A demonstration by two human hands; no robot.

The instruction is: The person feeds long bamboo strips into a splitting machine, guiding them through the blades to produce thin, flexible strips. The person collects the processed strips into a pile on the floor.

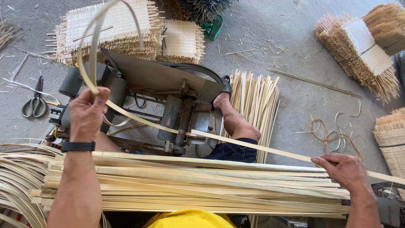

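Head view
Step in hand: a long bamboo strip (236, 142) is being fed across the splitting machine (168, 97); judged mid-pass.
Left hand (87, 113): clenched on the strip at near left, just past the machine's left end; a black wristband (78, 146) sits on the wrist.
Right hand (344, 169): fingertips pinch the strip at near right, above the stack of bamboo strips (198, 185).
Strip location: spans hand to hand, crossing the machine's near edge.
Long axis: runs left to right, sloping from far left down to near right; beyond the left hand it curls up and far into a loop (101, 25).
Next move calls for: steady tension, both grips kept in line with the machine, judged.
Surroundings: scissors (36, 103) at far left; woven mat panels (122, 29) beyond.
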